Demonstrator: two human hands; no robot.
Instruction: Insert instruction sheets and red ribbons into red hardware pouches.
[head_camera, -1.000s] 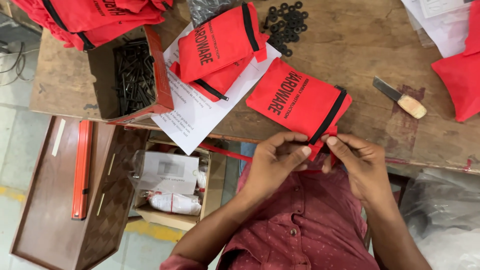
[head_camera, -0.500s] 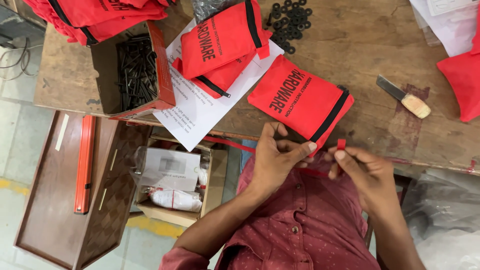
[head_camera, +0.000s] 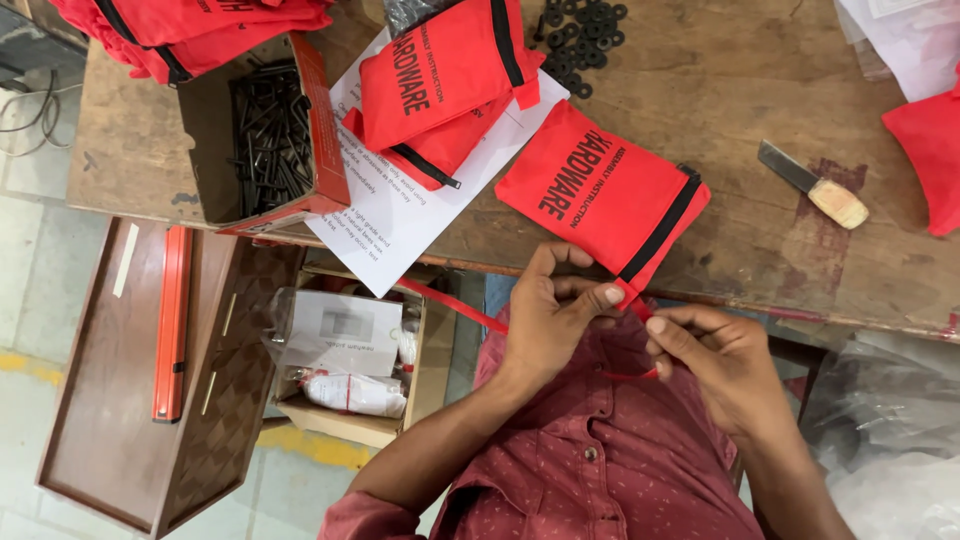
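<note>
So the red pouch (head_camera: 600, 195) was lying flat on the wooden table (head_camera: 740, 90), near its front edge, with its black-trimmed end hanging right at the edge closest to the person. The left hand (head_camera: 548, 312) had its thumb and fingers pinched shut on that bottom corner of the pouch, right at the trim. The right hand (head_camera: 722, 358) was just beside it, fingers curled in narrow around a thin red cord (head_camera: 630, 376) that ran back toward the pouch corner. Couldn't quite tell if the cord was actually attached there, the fingers covered that bit.

Other stuff around: two more red pouches (head_camera: 440, 80) stacked on a white sheet (head_camera: 385, 215) further back on the left, well apart from the hands. A pile of black washers (head_camera: 580, 35) sat behind those. A cardboard box of black screws (head_camera: 270, 135) was on the left end of the table, with a heap of red bags (head_camera: 190, 25) touching its far side. A small knife (head_camera: 812, 185) with a pale handle lay off to the right, and another red bag (head_camera: 925, 155) was at the right edge. Below the table there was an open carton (head_camera: 350, 360) with packets in it, next to a brown cabinet (head_camera: 130, 370) with an orange strip on top.
</note>
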